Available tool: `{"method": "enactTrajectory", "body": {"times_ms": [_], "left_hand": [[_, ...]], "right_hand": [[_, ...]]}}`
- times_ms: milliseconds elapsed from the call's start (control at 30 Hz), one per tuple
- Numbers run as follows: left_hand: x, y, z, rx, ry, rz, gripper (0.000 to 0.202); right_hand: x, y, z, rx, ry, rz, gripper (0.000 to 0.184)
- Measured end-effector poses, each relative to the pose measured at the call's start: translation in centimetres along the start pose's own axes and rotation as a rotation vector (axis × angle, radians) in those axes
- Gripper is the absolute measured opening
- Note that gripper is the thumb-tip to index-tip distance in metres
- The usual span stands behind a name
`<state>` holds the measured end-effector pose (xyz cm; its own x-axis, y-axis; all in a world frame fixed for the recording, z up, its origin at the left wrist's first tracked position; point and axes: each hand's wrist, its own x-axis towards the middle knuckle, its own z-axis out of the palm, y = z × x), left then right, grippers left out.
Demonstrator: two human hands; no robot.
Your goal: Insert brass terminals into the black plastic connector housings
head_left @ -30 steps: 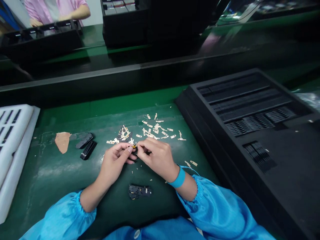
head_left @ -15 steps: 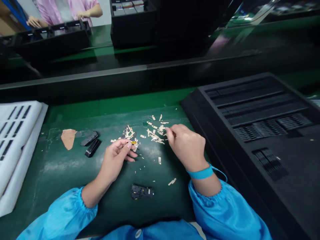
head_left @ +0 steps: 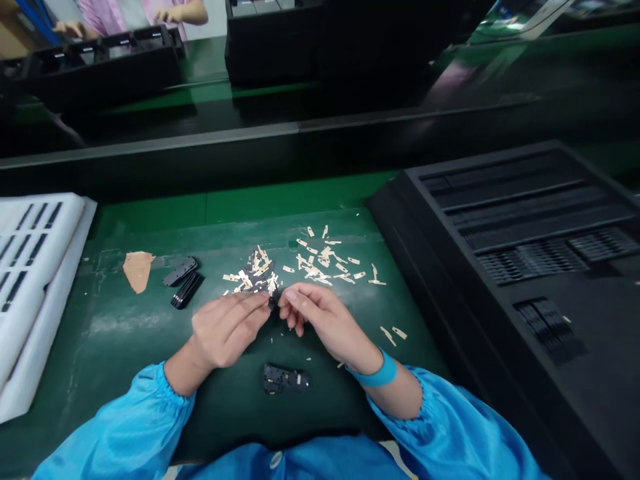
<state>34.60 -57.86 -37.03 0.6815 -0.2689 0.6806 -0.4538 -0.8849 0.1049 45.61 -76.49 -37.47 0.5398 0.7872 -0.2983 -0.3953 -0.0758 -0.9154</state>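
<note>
My left hand [head_left: 227, 331] is closed, back upward, and its fingertips pinch a small black piece [head_left: 273, 303] that is mostly hidden. Close by on the right, my right hand [head_left: 325, 317] has its fingers curled and pressed together, tips beside that piece; whether anything is in them is hidden. Just beyond the fingertips lies a heap of small cream and black strips [head_left: 257, 263]. More cream strips [head_left: 325, 260] are scattered to its right. A black part [head_left: 285, 379] with small gold-coloured spots rests on the table in front of me.
To the left are white foam trays [head_left: 47, 280] with black slots, a brown scrap [head_left: 137, 270] and black parts [head_left: 185, 283]. A large black tray [head_left: 500, 293] with rows of parts stands on the right. Across the bench a person in pink [head_left: 107, 15] works over black bins [head_left: 100, 70].
My right hand has moved left from the scattered strips to meet my left hand. The left hand has turned back upward; the yellowish bit at its fingertips no longer shows. More strips are visible right.
</note>
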Motion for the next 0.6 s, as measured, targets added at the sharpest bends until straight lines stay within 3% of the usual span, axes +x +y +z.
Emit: {"method": "enactTrajectory", "body": {"times_ms": [233, 300, 433, 500, 600], "left_hand": [[0.9, 0.6, 0.0, -0.020, -0.008, 0.086, 0.017], [0.5, 1.0, -0.1, -0.071, -0.084, -0.005, 0.019], [-0.5, 1.6, -0.2, -0.172, -0.337, -0.320, 0.028], [-0.8, 1.2, -0.4, -0.112, -0.356, -0.400, 0.029], [-1.3, -0.5, -2.0, 0.061, -0.265, -0.517, 0.022]], "right_hand": [[-0.2, 0.1, 0.1, 0.089, -0.020, 0.066, 0.042], [-0.2, 0.0, 0.1, 0.069, -0.024, 0.054, 0.041], [-0.2, -0.3, -0.2, -0.060, 0.044, -0.020, 0.041], [-0.1, -0.5, -0.7, -0.162, 0.163, -0.104, 0.039], [0.0, -0.9, -1.3, -0.262, 0.324, -0.210, 0.033]]}}
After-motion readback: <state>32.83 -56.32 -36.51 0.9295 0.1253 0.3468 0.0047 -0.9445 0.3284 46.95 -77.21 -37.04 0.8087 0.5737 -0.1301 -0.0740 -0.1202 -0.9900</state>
